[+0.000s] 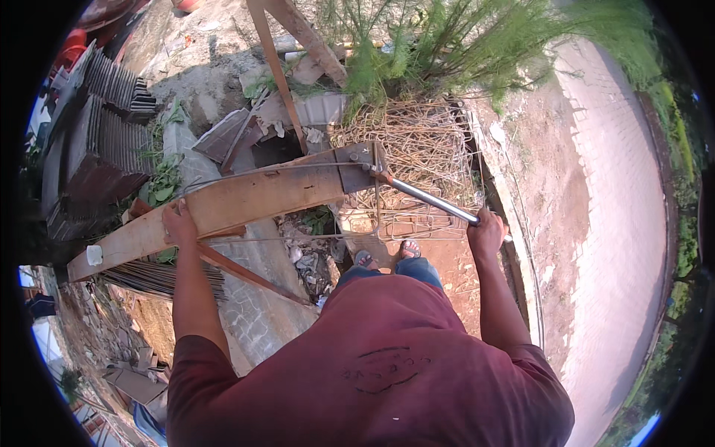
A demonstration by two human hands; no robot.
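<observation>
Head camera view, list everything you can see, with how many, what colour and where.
wooden plank: one, tan, slanting across the middle, under the left hand
metal plate: one, grey, on the plank's right end
metal bar: one, silvery, running from the plate to the right hand
wire stirrups: a heap, rusty brown, behind the bar
thin rod: one, grey, lying along the plank
roof tiles: stacks, dark grey, upper left
steel rods: a bundle, dark, below the plank at left
bush: one, green, top centre
paved road: one, pale, right side
shirt: one, maroon, bottom centre
sandals: two, dark, on the feet, below the bar
left hand: resting on the plank
right hand: closed on the bar's end
</observation>
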